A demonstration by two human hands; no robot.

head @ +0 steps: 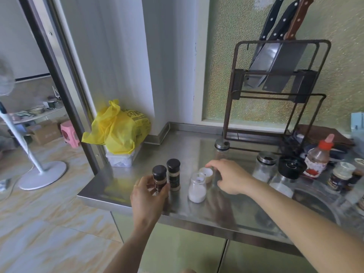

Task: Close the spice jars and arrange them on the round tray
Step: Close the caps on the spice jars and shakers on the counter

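A: Low left of centre, my left hand (149,191) grips one of two black-capped spice jars (160,179); its twin (173,174) stands touching it. Smooth, light; hold mid-body.

B: And right?

A: One open glass jar (197,187), white powder, fragile, at centre. My right hand (229,175), fingers loosely spread, touches its single white lid (206,174). No tray visible.

A glossy, reflective steel countertop (197,142) is seen, with clear glass jars (197,188) capped in black plastic lids (173,164) and a crinkled yellow plastic bag (118,129).
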